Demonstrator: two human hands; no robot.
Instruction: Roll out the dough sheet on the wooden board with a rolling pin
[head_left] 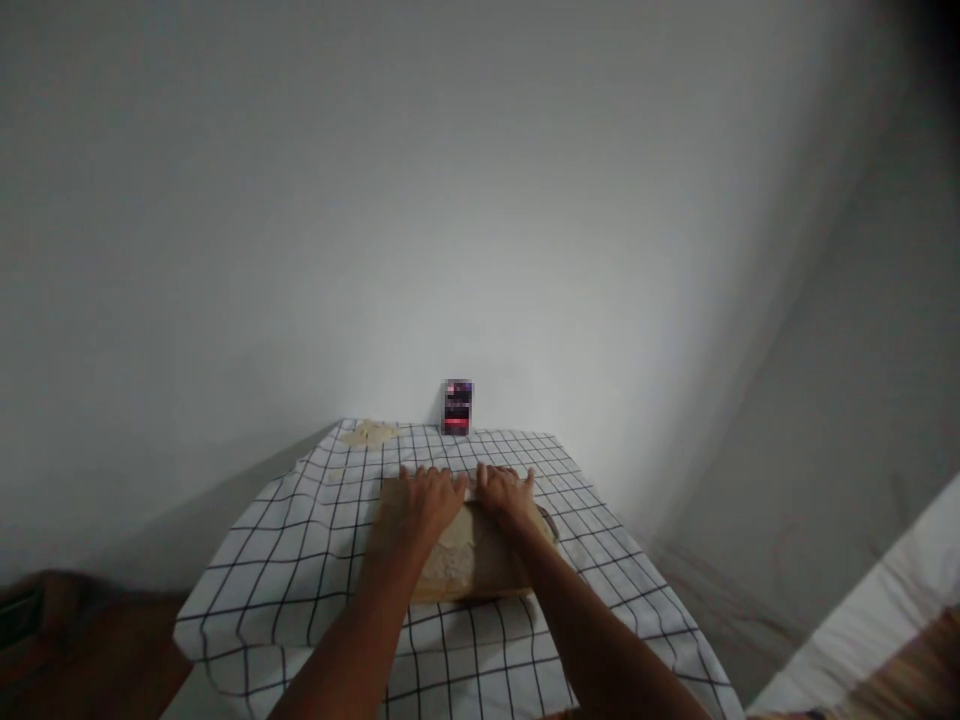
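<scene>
A wooden board (495,570) lies on the cloth in front of me, with a flat sheet of pale dough (454,550) on it. My left hand (435,497) and my right hand (506,492) are side by side near the board's far edge, fingers curled forward and down. Between them shows a short pale stretch of what looks like a rolling pin (471,489); the hands cover the rest. The dough reaches from there towards me, between my forearms. Its near part looks floury.
A black-and-white checked cloth (277,560) covers the table. Thin pale dough pieces (369,433) lie at the back left. A phone (457,407) with a blurred screen leans against the white wall (465,220). At lower left stands a brown wooden object (97,640).
</scene>
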